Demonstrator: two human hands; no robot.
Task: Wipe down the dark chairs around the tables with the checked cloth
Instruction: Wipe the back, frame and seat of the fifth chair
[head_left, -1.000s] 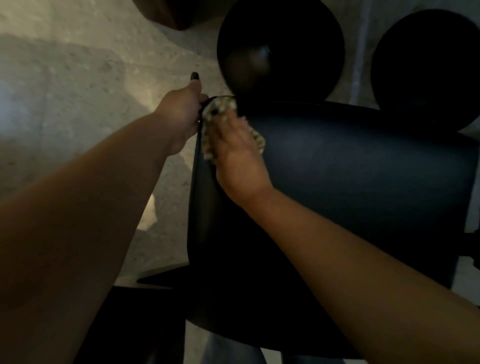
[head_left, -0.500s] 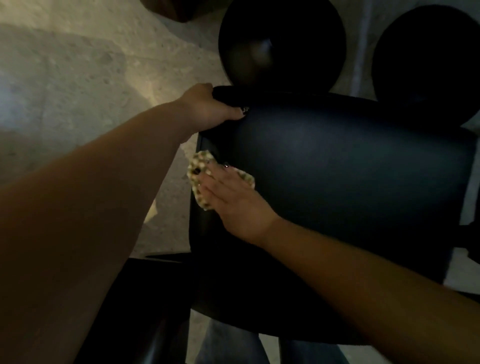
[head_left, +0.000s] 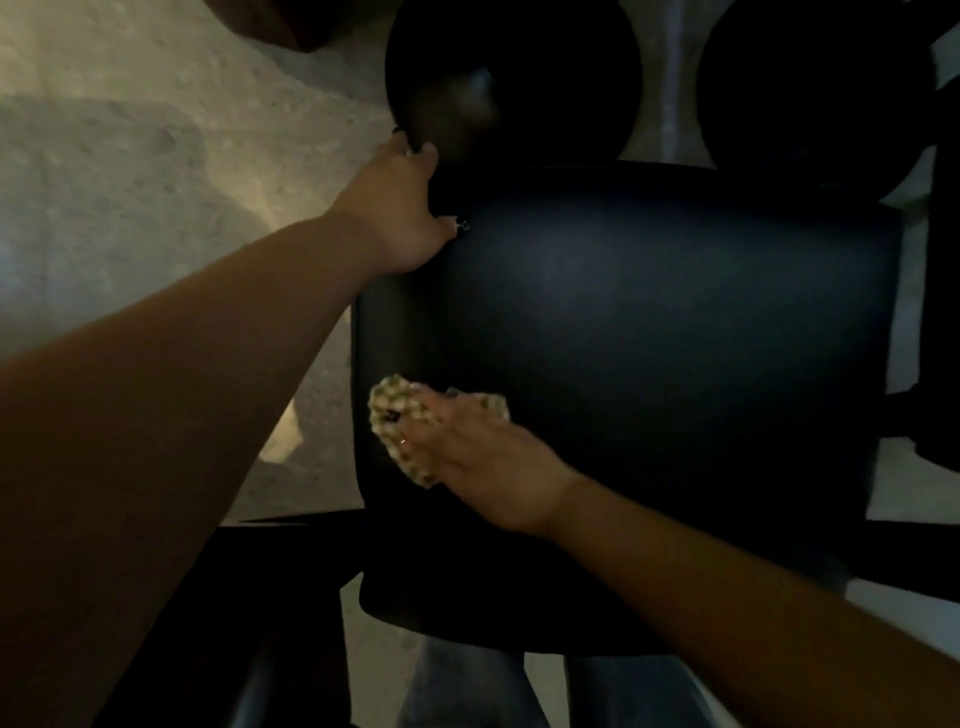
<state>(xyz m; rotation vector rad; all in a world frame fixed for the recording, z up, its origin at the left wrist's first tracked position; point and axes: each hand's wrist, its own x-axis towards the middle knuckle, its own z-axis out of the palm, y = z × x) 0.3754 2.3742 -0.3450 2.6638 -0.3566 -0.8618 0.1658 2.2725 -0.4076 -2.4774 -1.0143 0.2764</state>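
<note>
A dark chair (head_left: 649, 322) fills the middle of the view, seen from above, its broad smooth surface facing me. My left hand (head_left: 402, 208) grips the chair's top left corner, thumb on the front face. My right hand (head_left: 467, 452) lies flat on the checked cloth (head_left: 395, 410), a cream and dark bunched rag, and presses it against the chair's left side, near the lower edge. Most of the cloth is hidden under my fingers.
Two round dark seats, one (head_left: 519, 73) beyond the chair and another (head_left: 810, 83) at the top right, stand on the pale stone floor (head_left: 130, 171). Dark furniture (head_left: 171, 623) sits at the lower left. Someone's trouser legs (head_left: 467, 691) show below the chair.
My right hand has slid the cloth down the chair's left side from the top corner. My left hand closed over that corner and stayed there.
</note>
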